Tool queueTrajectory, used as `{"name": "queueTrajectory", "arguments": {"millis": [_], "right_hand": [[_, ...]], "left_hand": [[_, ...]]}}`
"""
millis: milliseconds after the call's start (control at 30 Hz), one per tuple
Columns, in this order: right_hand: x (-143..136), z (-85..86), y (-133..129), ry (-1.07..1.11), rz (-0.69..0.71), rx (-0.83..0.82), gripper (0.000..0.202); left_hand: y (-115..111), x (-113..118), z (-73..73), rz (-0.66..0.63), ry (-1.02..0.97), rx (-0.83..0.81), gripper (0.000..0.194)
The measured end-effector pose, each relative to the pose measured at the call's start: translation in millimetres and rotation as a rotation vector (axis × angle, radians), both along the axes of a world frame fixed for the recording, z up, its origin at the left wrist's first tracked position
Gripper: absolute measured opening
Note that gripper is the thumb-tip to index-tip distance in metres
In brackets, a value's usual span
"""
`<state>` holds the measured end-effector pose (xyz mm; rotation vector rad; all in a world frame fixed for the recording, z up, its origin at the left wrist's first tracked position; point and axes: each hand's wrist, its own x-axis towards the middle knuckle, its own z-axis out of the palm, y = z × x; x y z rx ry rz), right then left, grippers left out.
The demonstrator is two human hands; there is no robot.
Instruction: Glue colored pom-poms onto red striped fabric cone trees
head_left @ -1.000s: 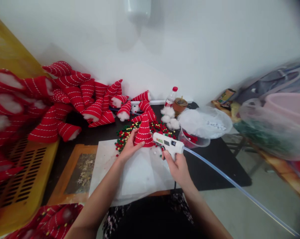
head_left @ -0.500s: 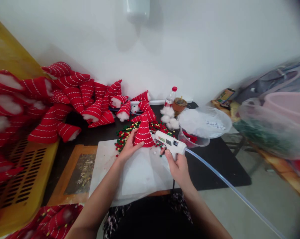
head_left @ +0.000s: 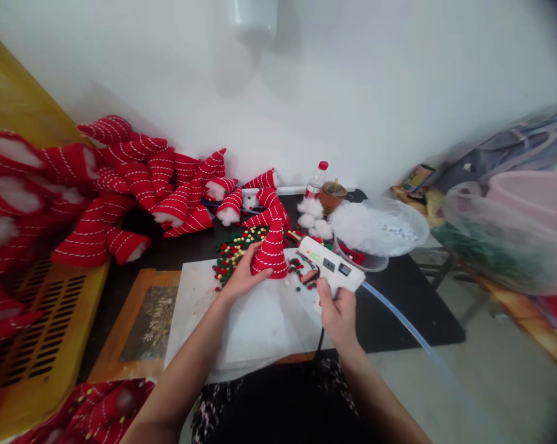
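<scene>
My left hand (head_left: 247, 272) is closed around the lower left side of a red cone hat (head_left: 272, 250) with white dashed stitching, its tip pointing up. In my right hand (head_left: 337, 308) is a white glue gun (head_left: 331, 265), its nozzle end pointing up and left, just right of the hat and apart from it. A clear glue stick (head_left: 398, 314) trails from its back end. Small red, green and yellow pom-poms (head_left: 235, 250) are scattered behind and beside the hat. White paper sheets (head_left: 260, 327) lie beneath both hands.
Stuffed red hats (head_left: 135, 179) are heaped at the left, by a yellow basket (head_left: 82, 333). White fluff balls (head_left: 310, 206), a bottle (head_left: 318, 176), a brown cup (head_left: 333, 196) and clear plastic bowls (head_left: 419, 228) stand at the back right. A framed board (head_left: 140, 320) lies left of the paper.
The glue gun has drawn away from the hat, rightward and slightly lower, its nozzle turned more upward. My left hand and the hat have shifted slightly right and down.
</scene>
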<state>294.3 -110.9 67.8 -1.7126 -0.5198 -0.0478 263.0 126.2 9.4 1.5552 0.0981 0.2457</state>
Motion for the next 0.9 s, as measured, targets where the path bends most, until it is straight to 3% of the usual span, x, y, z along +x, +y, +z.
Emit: {"name": "queueTrajectory", "arguments": {"millis": [167, 900], "right_hand": [[3.6, -8.1, 2.8, -0.035, 0.092, -0.081, 0.027], [3.8, -15.0, 5.0, -0.061, 0.026, -0.185, 0.033]], "left_hand": [[-1.4, -1.0, 2.2, -0.006, -0.001, 0.001, 0.078], [0.3, 0.2, -1.3, -0.006, -0.021, 0.022, 0.080]]}}
